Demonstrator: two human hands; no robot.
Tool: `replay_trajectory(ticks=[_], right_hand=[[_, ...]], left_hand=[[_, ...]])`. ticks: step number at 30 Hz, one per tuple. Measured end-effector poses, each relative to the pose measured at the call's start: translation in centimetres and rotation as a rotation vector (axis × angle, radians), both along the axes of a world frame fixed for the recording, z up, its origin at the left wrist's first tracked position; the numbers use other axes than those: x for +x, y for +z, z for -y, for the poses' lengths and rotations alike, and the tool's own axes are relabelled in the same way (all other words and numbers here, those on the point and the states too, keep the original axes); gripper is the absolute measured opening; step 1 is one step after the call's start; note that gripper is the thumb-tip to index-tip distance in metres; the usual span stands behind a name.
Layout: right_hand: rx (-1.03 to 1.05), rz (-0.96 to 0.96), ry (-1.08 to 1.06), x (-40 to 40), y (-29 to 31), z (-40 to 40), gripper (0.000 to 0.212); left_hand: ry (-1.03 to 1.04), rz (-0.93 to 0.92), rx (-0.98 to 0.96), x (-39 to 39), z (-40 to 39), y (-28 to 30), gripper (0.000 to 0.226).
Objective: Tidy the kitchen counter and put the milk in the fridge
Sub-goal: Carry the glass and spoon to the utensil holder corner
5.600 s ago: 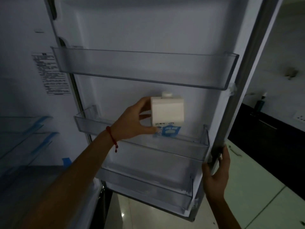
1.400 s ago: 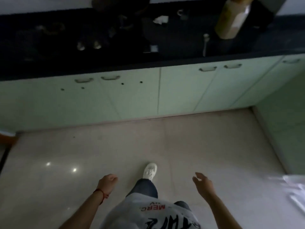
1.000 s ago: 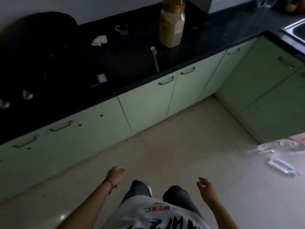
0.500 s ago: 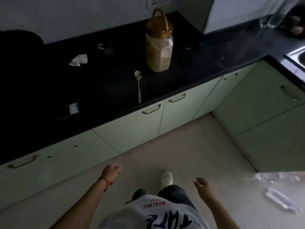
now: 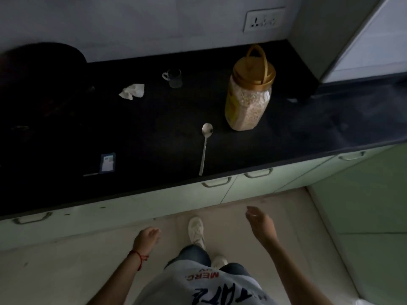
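- We stand on the tiled floor facing the black surface [image 5: 286, 139]. Both arms are low, in front of the body, well short of its edge.
- The left hand [image 5: 145, 237] is empty, its fingers [image 5: 155, 231] loosely curled inward. A red thread circles the wrist.
- The right hand [image 5: 261, 223] is also empty, palm turned inward, fingers [image 5: 250, 210] spread and relaxed.
- No milk carton appears anywhere in this view, neither on the surface nor in either hand. We cannot confirm from here that it sits in the fridge.
- Items left on the surface:
  - a jar of grain [image 5: 247, 100] with a gold lid and upright handle, standing to the right;
  - a spoon [image 5: 205, 148] lying just beside the jar, its bowl toward the wall and its handle reaching the front edge;
  - a small cup [image 5: 174, 78] near the wall;
  - a crumpled tissue [image 5: 132, 91] to the left of the cup, apart from it;
  - a small blue-edged packet [image 5: 107, 162] near the front edge, to the left.
- A dark round object [image 5: 41, 69] at far left is too dim to identify.
- We judge the milk step probably finished and the tidying step barely begun, since several loose items lie scattered and untouched.
- The spoon lies closest to us, so it is a likely first pick.
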State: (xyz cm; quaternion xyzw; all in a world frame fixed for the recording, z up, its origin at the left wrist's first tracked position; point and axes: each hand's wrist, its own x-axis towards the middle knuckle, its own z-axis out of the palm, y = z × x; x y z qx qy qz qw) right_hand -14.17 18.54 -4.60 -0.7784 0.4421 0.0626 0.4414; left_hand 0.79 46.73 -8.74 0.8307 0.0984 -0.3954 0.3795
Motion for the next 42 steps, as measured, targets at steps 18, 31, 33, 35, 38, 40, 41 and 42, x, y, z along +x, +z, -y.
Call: replay_trajectory(ticks=[18, 31, 33, 35, 38, 40, 41, 42], right_hand=[[-0.19, 0.094, 0.185, 26.2, 4.6, 5.3, 0.059], [-0.061, 0.25, 0.1, 27.9, 3.7, 6.1, 0.016], [-0.006, 0.303, 0.062, 27.5, 4.4, 6.2, 0.015], [0.036, 0.341, 0.026, 27.2, 4.9, 6.5, 0.014], [0.075, 0.382, 0.002, 26.9, 5.5, 6.9, 0.011], [0.074, 0.407, 0.0, 26.6, 5.9, 7.1, 0.01], [0.065, 0.418, 0.011, 26.4, 6.0, 7.1, 0.009], [0.057, 0.425, 0.026, 26.2, 6.1, 7.2, 0.01]], left_hand=[[-0.041, -0.007, 0.001, 7.8, 3.7, -2.6, 0.031], [-0.015, -0.084, -0.316, 9.3, 4.8, 5.0, 0.021], [-0.016, -0.097, -0.484, 11.0, 6.5, 8.9, 0.045], [-0.064, -0.018, -0.534, 13.4, 8.3, 11.3, 0.064], [-0.077, 0.158, -0.499, 18.2, 12.3, 12.8, 0.019], [-0.031, 0.265, -0.453, 22.2, 15.5, 13.0, 0.013], [-0.024, 0.317, -0.438, 24.2, 17.1, 13.0, 0.015], [-0.031, 0.371, -0.408, 26.1, 18.6, 13.0, 0.012]])
